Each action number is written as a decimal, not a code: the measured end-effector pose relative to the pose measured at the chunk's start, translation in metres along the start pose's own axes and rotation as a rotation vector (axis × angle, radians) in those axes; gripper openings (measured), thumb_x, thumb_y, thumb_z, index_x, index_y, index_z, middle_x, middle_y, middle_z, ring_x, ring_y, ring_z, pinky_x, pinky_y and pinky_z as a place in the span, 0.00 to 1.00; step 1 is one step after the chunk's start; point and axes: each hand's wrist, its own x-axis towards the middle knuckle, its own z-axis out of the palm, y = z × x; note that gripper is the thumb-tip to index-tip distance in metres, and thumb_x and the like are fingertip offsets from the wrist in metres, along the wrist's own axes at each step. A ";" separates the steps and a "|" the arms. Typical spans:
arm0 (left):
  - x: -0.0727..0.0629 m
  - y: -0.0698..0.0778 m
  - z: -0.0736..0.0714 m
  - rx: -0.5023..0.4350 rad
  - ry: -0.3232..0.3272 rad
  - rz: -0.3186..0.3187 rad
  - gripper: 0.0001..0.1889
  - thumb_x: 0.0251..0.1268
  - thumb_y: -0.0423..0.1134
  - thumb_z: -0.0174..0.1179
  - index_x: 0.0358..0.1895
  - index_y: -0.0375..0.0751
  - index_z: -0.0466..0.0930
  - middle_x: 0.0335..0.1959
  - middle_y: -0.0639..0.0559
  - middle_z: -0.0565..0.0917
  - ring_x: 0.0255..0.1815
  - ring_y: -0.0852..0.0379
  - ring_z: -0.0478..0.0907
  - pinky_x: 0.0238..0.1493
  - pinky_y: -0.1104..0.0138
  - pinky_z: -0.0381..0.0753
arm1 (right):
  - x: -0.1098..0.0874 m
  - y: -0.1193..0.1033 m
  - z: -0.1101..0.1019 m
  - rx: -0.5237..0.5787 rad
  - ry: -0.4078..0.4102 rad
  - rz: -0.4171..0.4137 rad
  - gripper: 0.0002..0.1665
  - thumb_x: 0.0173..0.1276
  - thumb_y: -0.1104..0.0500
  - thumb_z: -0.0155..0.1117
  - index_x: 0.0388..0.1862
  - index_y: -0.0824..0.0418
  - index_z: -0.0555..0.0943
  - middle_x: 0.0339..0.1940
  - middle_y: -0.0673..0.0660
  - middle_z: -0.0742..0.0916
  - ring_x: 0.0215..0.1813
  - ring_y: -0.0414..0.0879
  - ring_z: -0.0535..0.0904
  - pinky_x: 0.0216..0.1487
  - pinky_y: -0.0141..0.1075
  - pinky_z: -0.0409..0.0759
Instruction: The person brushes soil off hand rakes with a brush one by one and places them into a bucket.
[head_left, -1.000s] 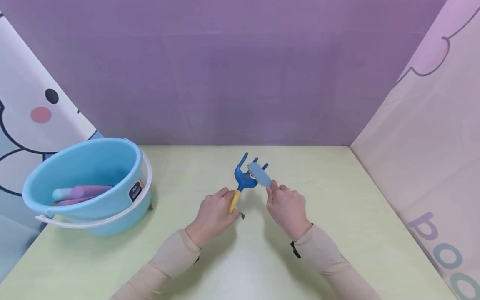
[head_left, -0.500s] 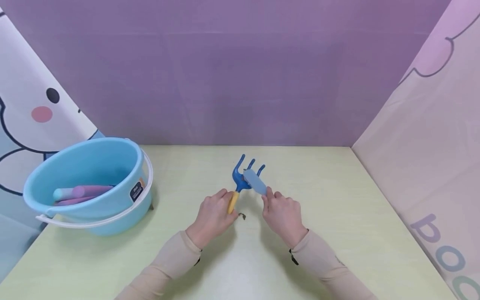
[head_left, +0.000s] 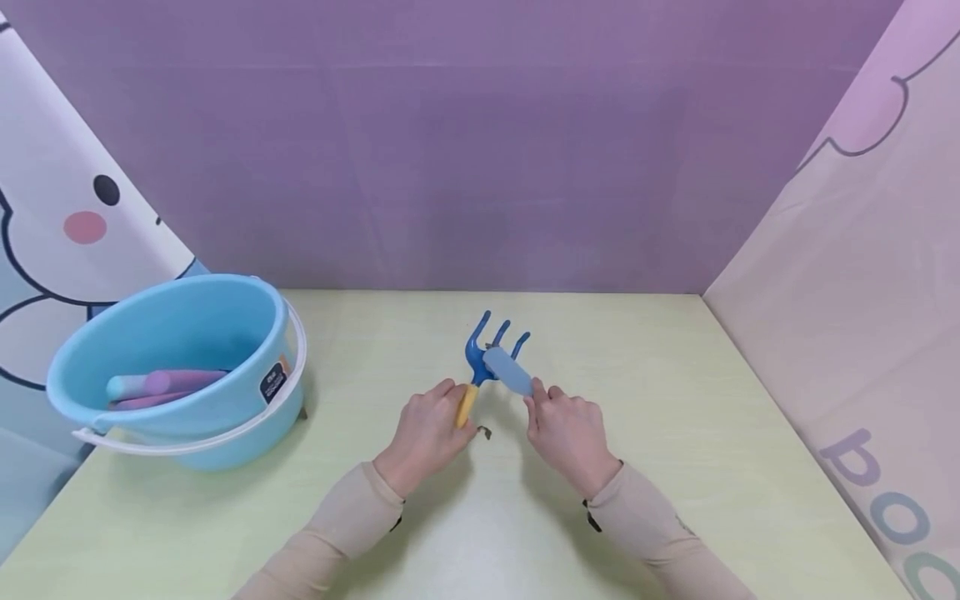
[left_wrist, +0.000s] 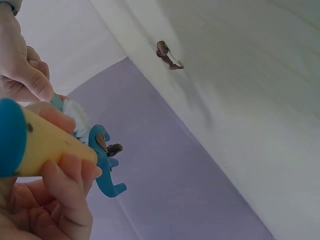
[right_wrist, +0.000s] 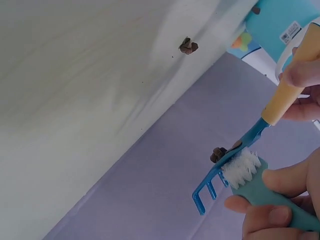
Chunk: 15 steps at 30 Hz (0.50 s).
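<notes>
My left hand (head_left: 427, 429) grips the yellow handle of a small blue hand rake (head_left: 477, 360), its three prongs pointing away from me above the table. In my right hand (head_left: 572, 433) is a light blue brush (head_left: 507, 370); its white bristles (right_wrist: 241, 169) touch the rake's head in the right wrist view. A brown clump (right_wrist: 218, 154) clings to the rake's head near the bristles. Another brown, crumpled bit (head_left: 484, 432) lies on the table below, close to my left hand.
On the left stands a light blue bucket (head_left: 258, 425) with a white handle, holding purple and light blue sticklike things (head_left: 168, 382). A purple wall (head_left: 480, 167) closes the table's (head_left: 675, 400) far side, and a printed panel (head_left: 862, 317) rises at the right.
The brush has moved down and slightly left over the rake's head, toward the yellow handle. The rake has shifted slightly, while my left hand keeps almost the same place.
</notes>
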 end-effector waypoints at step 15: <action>-0.001 -0.004 0.001 0.049 0.014 0.009 0.20 0.44 0.35 0.65 0.45 0.31 0.79 0.27 0.50 0.76 0.15 0.63 0.63 0.14 0.76 0.63 | 0.003 0.008 -0.005 0.232 -0.173 0.005 0.16 0.65 0.54 0.57 0.45 0.62 0.83 0.10 0.46 0.66 0.10 0.37 0.55 0.11 0.28 0.53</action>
